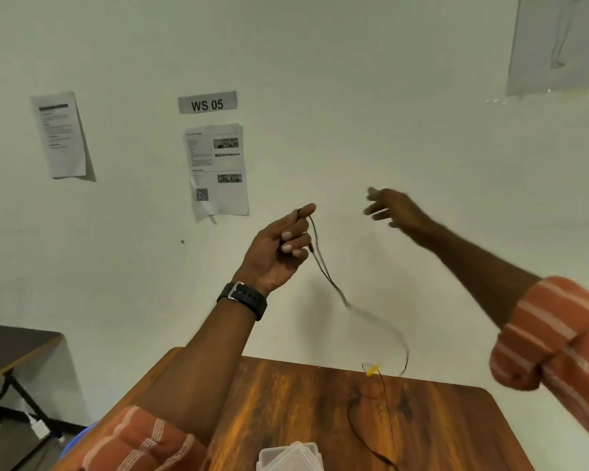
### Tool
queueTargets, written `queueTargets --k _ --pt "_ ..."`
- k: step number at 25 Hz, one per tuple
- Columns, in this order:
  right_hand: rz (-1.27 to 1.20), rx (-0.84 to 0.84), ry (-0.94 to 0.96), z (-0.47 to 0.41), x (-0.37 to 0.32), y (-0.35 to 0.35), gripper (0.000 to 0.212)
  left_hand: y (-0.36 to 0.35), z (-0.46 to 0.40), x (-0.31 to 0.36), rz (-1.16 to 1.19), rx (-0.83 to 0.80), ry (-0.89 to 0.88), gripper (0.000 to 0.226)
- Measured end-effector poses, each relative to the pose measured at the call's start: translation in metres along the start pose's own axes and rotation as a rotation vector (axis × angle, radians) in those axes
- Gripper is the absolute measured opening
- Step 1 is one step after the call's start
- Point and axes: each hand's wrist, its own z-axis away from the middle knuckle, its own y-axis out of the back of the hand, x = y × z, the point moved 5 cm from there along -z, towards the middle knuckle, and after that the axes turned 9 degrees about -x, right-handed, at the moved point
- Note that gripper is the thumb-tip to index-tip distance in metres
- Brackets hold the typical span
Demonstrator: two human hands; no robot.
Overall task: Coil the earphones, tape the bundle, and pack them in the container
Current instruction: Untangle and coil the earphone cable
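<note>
While the left hand (279, 248) was raised before the wall, it pinched one end of the earphones (323, 266), whose black cable hung down onto the wooden table (286, 402); the right hand (393, 209), blurred, was spread and empty, beside the clear container (289, 457) at the table's near edge

Glossy wood-grain table (286, 402), clear plastic container (288, 457), thin matt blk earphones (323, 266) cable, paper sheets (218, 168).

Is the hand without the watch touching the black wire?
Apart. The head view shows the right hand open and raised in front of the wall, with bare wall between it and the wire, which hangs from the left hand.
</note>
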Motion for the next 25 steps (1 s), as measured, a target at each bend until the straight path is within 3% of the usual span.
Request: queueTargets --k 4,6,8,10,12,13,15,18,20,22,25 --pt "-0.665 -0.379 0.04 0.045 -0.012 -0.119 0.062 -0.032 -0.043 -0.007 -0.069 -0.006 -0.003 0.037" --pt "-0.897 -0.362 0.023 0.068 0.006 -0.145 0.056 -0.024 -0.054 0.004 -0.074 0.055 -0.095 0.037" --pt "-0.817 -0.273 0.069 0.087 0.022 -0.146 0.035 -0.006 -0.057 0.024 -0.259 0.19 -0.184 0.04" --pt "-0.624 -0.199 0.124 0.096 0.023 -0.131 0.024 0.004 -0.052 0.036 -0.764 0.278 -0.127 0.051" --pt "-0.476 -0.118 0.162 0.094 0.012 -0.103 0.023 0.006 -0.04 0.02 -1.127 0.133 0.064 0.055" --pt "-0.425 -0.082 0.177 0.089 0.005 -0.086 0.023 0.006 -0.031 0.004 -1.134 0.024 0.161 0.053" --pt "-0.318 -0.052 0.206 0.079 -0.012 -0.057 0.023 -0.003 -0.013 -0.025 -0.922 -0.123 0.249 0.044" --pt "-0.186 -0.099 0.254 0.061 -0.029 -0.043 0.026 -0.025 0.002 -0.049 -0.515 -0.208 0.207 0.047" --pt "-0.246 -0.111 0.252 0.053 -0.025 -0.05 0.026 -0.044 -0.001 -0.048 -0.313 -0.238 0.145 0.051" --pt "-0.375 -0.096 0.195 0.055 -0.006 -0.067 0.025 -0.052 -0.01 -0.031 -0.225 -0.171 0.002 0.051" --pt "-0.447 -0.149 0.121 0.079 0.027 -0.101 0.023 -0.036 -0.033 0.005 -0.245 0.053 -0.233 0.047"
